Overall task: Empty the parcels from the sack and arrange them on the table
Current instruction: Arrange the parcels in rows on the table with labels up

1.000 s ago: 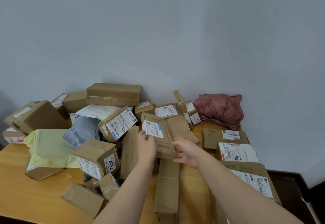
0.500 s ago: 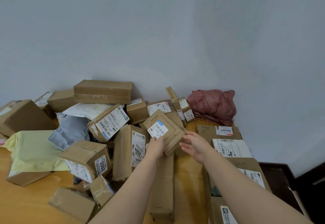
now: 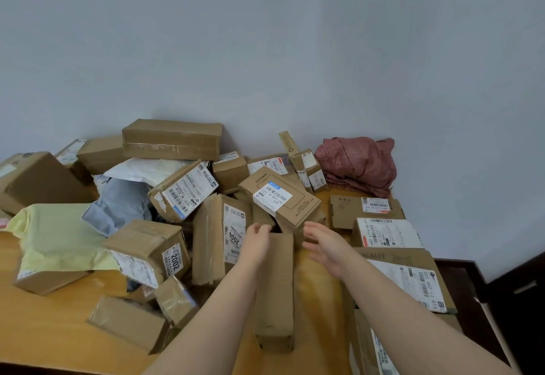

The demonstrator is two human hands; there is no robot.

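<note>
A flat brown box with a white and blue label (image 3: 280,200) lies tilted on top of the heap of cardboard parcels, free of both hands. My left hand (image 3: 257,237) hovers just below it, fingers loosely curled, holding nothing. My right hand (image 3: 324,243) is open to the right of it, fingers spread. A long narrow box (image 3: 275,289) lies between my forearms. The crumpled dark red sack (image 3: 358,165) sits against the wall at the back right. The wooden table (image 3: 44,330) carries everything.
Several boxes are piled left and centre, with a pale yellow mailer (image 3: 56,236), a grey mailer (image 3: 118,206) and a white mailer (image 3: 147,169). Flat labelled boxes (image 3: 383,233) line the table's right edge. The grey wall stands close behind. Dark floor (image 3: 501,301) lies to the right.
Both hands held the flat labelled box, moved it up and back onto the heap, then let go and drew back slightly.
</note>
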